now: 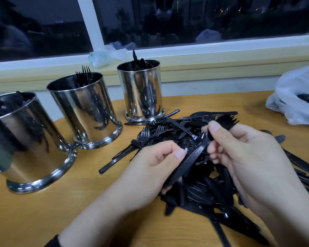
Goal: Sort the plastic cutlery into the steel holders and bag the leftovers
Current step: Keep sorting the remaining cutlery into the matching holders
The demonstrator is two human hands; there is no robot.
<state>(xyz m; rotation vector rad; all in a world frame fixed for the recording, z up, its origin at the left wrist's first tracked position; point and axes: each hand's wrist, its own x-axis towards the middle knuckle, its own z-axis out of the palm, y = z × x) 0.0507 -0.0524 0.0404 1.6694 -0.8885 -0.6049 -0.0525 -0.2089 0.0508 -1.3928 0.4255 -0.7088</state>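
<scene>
A heap of black plastic cutlery (169, 132) lies on the wooden table (61, 207). My left hand (150, 168) grips a bundle of black knife handles (191, 157) above the heap. My right hand (243, 157) pinches a black fork (227, 123) with its tines pointing up and right. Three steel holders stand at the left: the nearest one (25, 139) holds dark pieces, the middle one (86, 109) holds forks, the far one (141, 90) holds knives or spoons.
A white plastic bag (296, 97) with black cutlery inside sits at the right table edge. A crumpled clear bag (105, 55) lies on the window sill behind the holders. Dark window panes fill the background.
</scene>
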